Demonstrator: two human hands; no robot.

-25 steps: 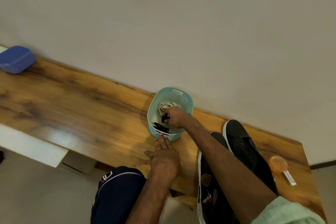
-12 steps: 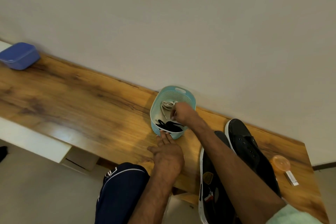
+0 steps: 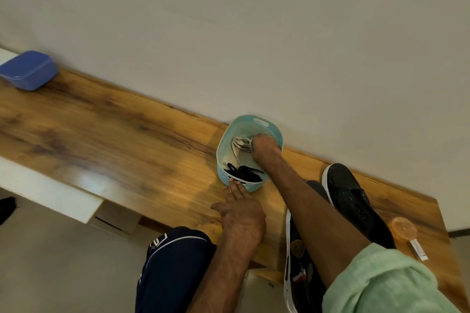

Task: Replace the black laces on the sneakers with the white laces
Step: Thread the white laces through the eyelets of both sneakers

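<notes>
Right hand [image 3: 264, 148] grips white laces [image 3: 240, 145] in basket [image 3: 254, 125]; sneaker badge [image 3: 297, 246] unreadable

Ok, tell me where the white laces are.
Head view: the white laces lie in the far half of the teal basket by the wall, at the right hand, beyond the black laces.

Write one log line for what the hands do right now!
right hand: in teal plastic basket, at white laces, grip hidden | left hand: flat on wooden table, fingertips touching basket | black laces: in basket
</notes>
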